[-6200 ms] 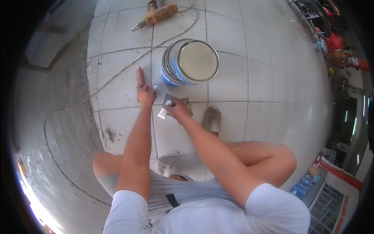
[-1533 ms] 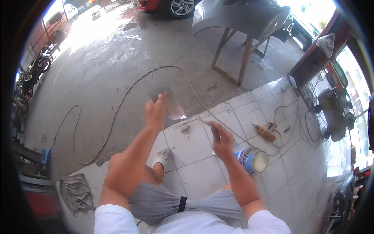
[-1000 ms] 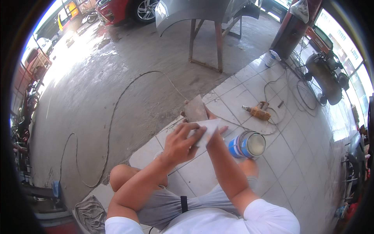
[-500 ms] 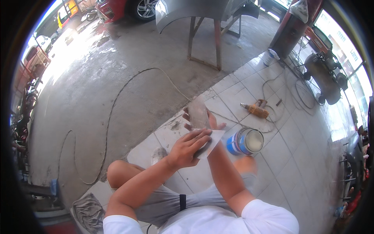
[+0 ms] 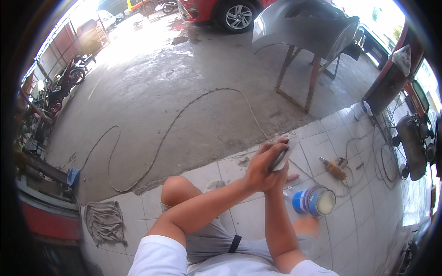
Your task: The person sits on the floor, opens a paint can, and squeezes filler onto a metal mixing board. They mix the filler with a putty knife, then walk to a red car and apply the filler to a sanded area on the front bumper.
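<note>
My left hand [image 5: 261, 166] is closed over a thin, flat pale plate [image 5: 281, 161], like a filler spreader, with a dark edge beside the fingers. Directly below it, my right hand [image 5: 277, 179] is mostly covered; one of its fingers points out to the right. A flat grey-brown plate lay in that hand half a second earlier, and little of it shows now. Just right of my right forearm, an open blue-and-white can [image 5: 301, 201] leans on its side, a creamy surface visible in its mouth.
An orange-brown power tool [image 5: 334, 169] with a cord lies on the tiles [image 5: 322, 143]. Farther off are a grey car panel on a stand [image 5: 309, 87], a red car [image 5: 198, 11] and a compressor [image 5: 411, 146]. A hose [image 5: 161, 147] curves over the concrete. A crumpled grey cloth [image 5: 105, 223] lies at left.
The view has swung, so the surroundings sit farther right and lower. My left hand has slid forward over the right, covering most of the grey-brown plate, and the pale plate is turned more edge-on.
</note>
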`<state>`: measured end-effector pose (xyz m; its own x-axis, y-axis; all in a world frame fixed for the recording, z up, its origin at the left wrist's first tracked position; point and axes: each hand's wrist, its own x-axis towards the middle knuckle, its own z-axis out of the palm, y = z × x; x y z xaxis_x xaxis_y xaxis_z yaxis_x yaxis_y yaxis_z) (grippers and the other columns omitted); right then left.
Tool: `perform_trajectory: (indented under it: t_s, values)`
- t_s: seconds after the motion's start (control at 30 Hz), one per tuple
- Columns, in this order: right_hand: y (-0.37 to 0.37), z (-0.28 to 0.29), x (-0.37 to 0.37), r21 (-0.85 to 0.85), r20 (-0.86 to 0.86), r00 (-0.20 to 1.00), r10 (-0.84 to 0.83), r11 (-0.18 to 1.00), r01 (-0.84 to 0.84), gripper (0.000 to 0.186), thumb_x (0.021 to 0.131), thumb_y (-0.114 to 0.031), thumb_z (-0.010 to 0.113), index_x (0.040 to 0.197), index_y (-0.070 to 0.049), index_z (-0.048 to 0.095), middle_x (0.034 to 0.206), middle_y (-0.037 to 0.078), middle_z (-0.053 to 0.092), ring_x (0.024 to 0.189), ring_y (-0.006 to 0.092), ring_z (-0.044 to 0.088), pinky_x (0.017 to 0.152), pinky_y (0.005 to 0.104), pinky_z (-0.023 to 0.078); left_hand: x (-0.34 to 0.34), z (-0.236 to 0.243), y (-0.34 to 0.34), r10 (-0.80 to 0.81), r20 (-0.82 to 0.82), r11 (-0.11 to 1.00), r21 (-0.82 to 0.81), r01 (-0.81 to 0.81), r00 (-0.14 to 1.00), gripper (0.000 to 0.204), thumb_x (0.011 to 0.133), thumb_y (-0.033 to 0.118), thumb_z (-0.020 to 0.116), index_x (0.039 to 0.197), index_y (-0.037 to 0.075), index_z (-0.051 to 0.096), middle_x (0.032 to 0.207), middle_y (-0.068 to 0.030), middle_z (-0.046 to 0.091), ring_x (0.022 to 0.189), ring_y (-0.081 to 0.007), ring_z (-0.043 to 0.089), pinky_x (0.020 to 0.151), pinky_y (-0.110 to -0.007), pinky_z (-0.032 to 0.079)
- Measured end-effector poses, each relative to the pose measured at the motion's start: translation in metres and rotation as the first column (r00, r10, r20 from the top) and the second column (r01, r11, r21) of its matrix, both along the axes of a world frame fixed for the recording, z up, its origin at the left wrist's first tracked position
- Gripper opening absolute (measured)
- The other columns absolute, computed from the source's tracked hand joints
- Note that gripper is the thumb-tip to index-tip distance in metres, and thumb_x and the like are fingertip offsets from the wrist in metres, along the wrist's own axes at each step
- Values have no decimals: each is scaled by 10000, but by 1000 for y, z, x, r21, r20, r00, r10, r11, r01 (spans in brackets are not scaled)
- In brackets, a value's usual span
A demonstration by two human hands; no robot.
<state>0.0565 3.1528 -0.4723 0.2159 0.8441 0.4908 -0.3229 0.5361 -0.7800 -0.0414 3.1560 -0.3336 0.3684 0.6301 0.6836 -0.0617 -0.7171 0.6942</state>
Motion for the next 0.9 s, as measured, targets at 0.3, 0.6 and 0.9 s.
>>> perform_trajectory:
  t_s: [0.3, 0.6, 0.9]
  values:
    - [-32, 122, -35, -439, -293, 947, -129, 898, -14, 420, 1132, -248, 402, 1420, 31, 531, 1356, 141, 620, 1217, 211, 619, 1037, 345, 496, 1, 5, 32, 150, 28, 958, -252, -138, 988, 392, 1009, 163, 609, 1371, 80, 487, 1448, -215, 576, 1324, -363, 535, 1088, -452, 434]
    - [-21, 122, 29, -426, -122, 943, -309, 875, 231, 431, 1092, -104, 408, 1515, -28, 433, 1174, 78, 661, 909, 154, 649, 786, 323, 541, -21, 19, 58, 206, 78, 962, -198, -187, 975, 328, 1087, 189, 530, 1379, 80, 428, 1114, -268, 699, 966, -410, 704, 844, -456, 520]
    - [31, 114, 60, -65, -251, 954, -167, 986, 156, 743, 1099, -602, 332, 1633, -88, 313, 1367, 81, 504, 980, 139, 540, 864, 326, 442, -12, 18, -27, -124, -133, 957, -279, 83, 983, 360, 1025, 74, 591, 1376, 57, 511, 993, -231, 725, 909, -439, 715, 777, -428, 559]
